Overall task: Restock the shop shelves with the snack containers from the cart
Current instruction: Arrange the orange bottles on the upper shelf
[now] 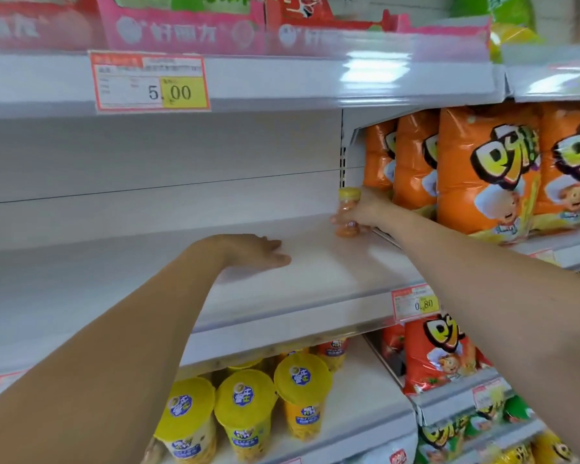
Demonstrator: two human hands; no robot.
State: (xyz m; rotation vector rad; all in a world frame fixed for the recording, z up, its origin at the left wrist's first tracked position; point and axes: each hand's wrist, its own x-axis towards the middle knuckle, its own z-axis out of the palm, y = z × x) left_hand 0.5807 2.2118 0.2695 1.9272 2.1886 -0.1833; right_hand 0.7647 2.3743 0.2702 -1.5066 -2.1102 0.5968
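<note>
A small clear snack bottle (348,212) with orange contents and a yellow cap stands upright at the back right corner of the white middle shelf (148,279). My right hand (365,211) grips it around the body, fingers curled on it. My left hand (258,251) lies flat on the shelf board to the left, fingers straight, holding nothing. The cart is out of view.
Orange snack bags (489,169) fill the shelf bay to the right. Yellow-lidded snack cups (245,413) stand on the shelf below, red bags (439,353) beside them. Pink boxes (188,21) sit on the shelf above. Price tags (151,83) hang on the shelf edges.
</note>
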